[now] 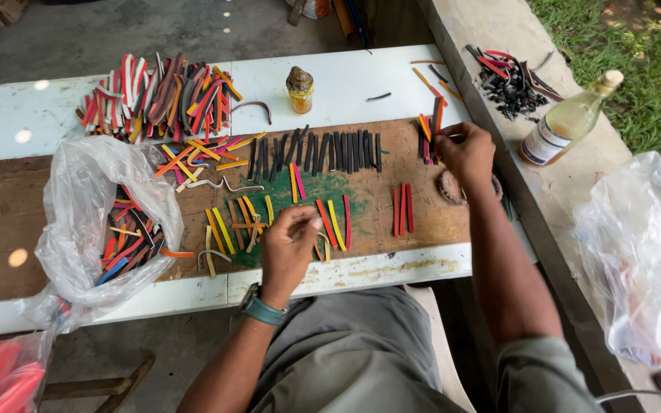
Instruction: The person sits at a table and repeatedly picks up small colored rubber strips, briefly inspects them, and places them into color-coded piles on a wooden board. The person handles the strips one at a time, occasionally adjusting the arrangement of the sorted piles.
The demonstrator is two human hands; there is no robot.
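Seeing: I read left hand [288,248] pinching thin yellow rubber strip [336,224], frame centre.
Axis: strip near-vertical, right of fingers.
Right hand [464,153]: clenched on orange strips [431,122], upper right.

Your left hand [288,248] carries a teal wristwatch [263,310] with a dark case. Your right hand [464,153] is unadorned. Both forearms are uncovered. You wear grey-green trousers [346,359].

Rough worn wood board [422,206]; glossy plastic bag [86,191].
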